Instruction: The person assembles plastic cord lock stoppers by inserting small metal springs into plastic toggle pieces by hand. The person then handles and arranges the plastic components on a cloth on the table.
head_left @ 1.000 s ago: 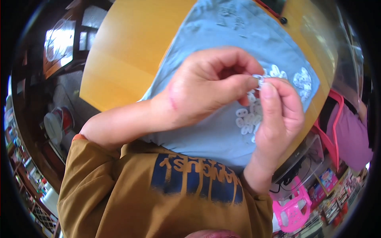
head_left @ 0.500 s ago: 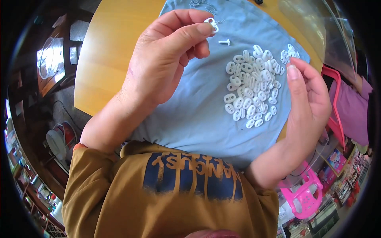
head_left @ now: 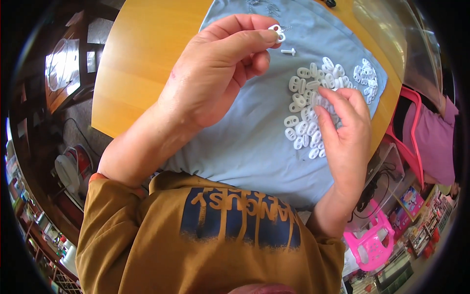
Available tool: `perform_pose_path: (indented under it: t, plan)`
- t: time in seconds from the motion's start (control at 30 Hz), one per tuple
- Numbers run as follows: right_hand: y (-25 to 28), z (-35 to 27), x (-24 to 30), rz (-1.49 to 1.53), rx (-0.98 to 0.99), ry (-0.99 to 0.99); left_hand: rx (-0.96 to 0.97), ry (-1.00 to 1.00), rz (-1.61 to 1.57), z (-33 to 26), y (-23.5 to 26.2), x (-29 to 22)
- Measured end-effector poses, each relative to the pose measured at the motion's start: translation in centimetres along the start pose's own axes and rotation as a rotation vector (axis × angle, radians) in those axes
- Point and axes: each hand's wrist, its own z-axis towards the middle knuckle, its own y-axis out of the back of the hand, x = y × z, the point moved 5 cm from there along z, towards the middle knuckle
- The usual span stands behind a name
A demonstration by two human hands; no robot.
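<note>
1. While the mustard-coloured shirt (head_left: pixel 210 245) fills the near edge of the view, both forearms reach up from it over a light blue cloth (head_left: pixel 245 147) spread on a round wooden table (head_left: pixel 142 59).
2. Right hand (head_left: pixel 345 132): fingers are loosely curved and close together, with the fingertips (head_left: pixel 325 93) touching the main heap of small white two-hole plastic pieces (head_left: pixel 308 112). It grips nothing that can be seen.
3. Left hand (head_left: pixel 215 73): thumb and forefinger are pinched on one white piece (head_left: pixel 277 32), held raised above the far part of the cloth.
4. A small white pin (head_left: pixel 289 51) lies alone on the cloth just beyond the heap. A smaller cluster of white pieces (head_left: pixel 366 78) lies apart to the right.
5. Recommended handling, as a judgement: draw a single piece from the edge of the heap with the fingertips so that neighbouring pieces are not scattered, and keep the pinch on the held piece firm at its rim.
6. Change since half a second ago: the right hand, then open beside the heap with fingers extended, has come down onto the heap. The left hand keeps the same pinch on its piece.
</note>
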Motion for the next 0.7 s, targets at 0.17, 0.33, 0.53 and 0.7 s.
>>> perform_pose_path:
  t: [0.17, 0.33, 0.53, 0.7]
  plan:
    - [-0.1, -0.3, -0.6, 0.02, 0.008, -0.049, 0.008, 0.019, 0.004, -0.1, 0.0, 0.3]
    - [0.1, -0.2, -0.7, -0.057, -0.013, -0.002, 0.02, 0.027, 0.02, -0.1, -0.2, 0.4]
    - [0.9, 0.0, 0.1, 0.099, -0.166, 0.073, 0.039, 0.032, 0.033, -0.4, -0.5, 0.2]
    - [0.6, 0.1, 0.1, 1.008, -0.192, -0.322, 0.154, -0.004, 0.061, -0.9, -1.5, 0.1]
